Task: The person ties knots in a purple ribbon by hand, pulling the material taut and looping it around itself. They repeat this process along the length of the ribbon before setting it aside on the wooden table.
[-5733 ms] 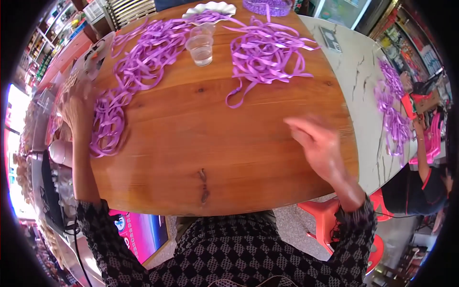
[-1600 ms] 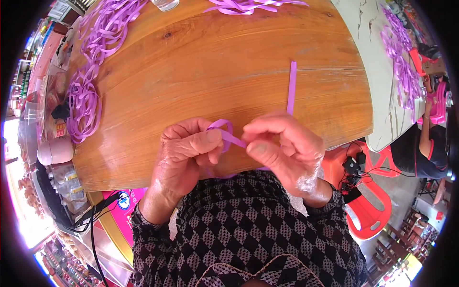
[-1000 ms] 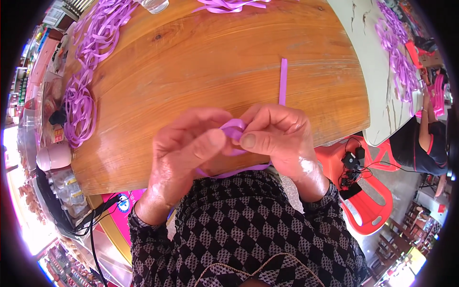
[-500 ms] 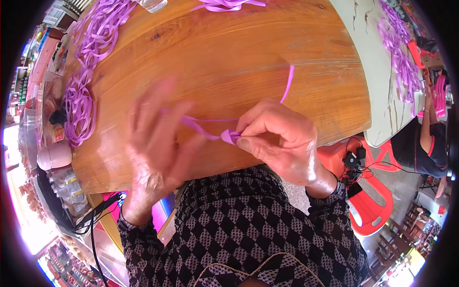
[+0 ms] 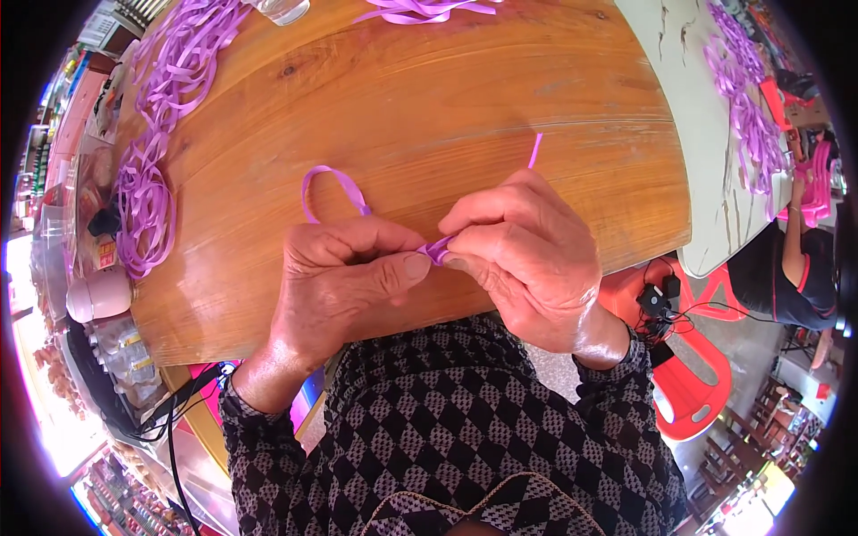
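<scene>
A narrow purple ribbon (image 5: 437, 251) is pinched between my two hands, above the near part of the wooden table. My left hand (image 5: 344, 277) is closed, thumb and forefinger gripping the folded part of the ribbon. Close against it, my right hand (image 5: 532, 263) pinches the same fold from the other side. Beyond the left hand, a loop of the ribbon curves up over the wood. A short straight end sticks out past the right hand's knuckles. The fingers hide most of the fold, so its exact shape cannot be made out.
Heaps of purple ribbon (image 5: 147, 214) lie along the wooden table's (image 5: 429, 107) left edge. More ribbon (image 5: 429, 9) and a clear cup (image 5: 282, 9) are at the far side. At right stand a pale table (image 5: 715, 214) with ribbon, a red stool (image 5: 697, 393) with cables, and another person (image 5: 791, 277).
My left hand has come in from the left, from open and blurred to pinching the ribbon beside my right hand. The ribbon's left length now forms a loop.
</scene>
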The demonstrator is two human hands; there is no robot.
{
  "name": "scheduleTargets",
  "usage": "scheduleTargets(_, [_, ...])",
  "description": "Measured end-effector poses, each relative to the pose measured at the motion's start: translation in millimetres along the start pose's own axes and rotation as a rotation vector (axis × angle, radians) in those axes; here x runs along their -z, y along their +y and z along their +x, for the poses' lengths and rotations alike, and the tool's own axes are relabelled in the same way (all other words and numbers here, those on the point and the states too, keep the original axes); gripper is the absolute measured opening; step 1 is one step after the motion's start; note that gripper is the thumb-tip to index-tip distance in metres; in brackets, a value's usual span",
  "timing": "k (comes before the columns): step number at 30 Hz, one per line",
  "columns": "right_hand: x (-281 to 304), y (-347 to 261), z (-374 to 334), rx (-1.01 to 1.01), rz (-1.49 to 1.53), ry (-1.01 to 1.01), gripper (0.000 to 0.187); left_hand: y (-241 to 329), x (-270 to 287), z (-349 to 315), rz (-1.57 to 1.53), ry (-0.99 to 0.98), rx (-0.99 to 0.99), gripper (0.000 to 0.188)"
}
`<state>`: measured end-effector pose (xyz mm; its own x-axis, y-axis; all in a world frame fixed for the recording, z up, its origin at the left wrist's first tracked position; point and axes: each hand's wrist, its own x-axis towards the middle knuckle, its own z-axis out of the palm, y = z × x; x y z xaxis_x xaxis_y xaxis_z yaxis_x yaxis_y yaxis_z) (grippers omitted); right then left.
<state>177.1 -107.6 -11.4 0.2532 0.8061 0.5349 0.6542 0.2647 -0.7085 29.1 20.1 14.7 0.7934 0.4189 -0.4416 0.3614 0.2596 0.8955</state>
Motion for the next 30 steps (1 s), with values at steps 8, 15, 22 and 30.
scheduleTargets(8, [-3,5,-2,0.022,0.009,0.036,0.026,-19,-10,7,-0.196,0.040,-0.123,0.016])
scheduleTargets(15, [-13,-1,-1,-0.035,0.061,0.082,0.045,-13,-15,6,-0.393,-0.022,0.017,0.012])
scheduleTargets(22, [-9,4,-6,-0.014,0.110,0.035,0.033,-13,-3,2,-0.403,-0.064,0.035,0.015])
scheduleTargets(30, [-1,2,-9,-0.220,0.308,-0.005,0.016,-7,9,-8,-0.182,0.074,-0.007,0.014])
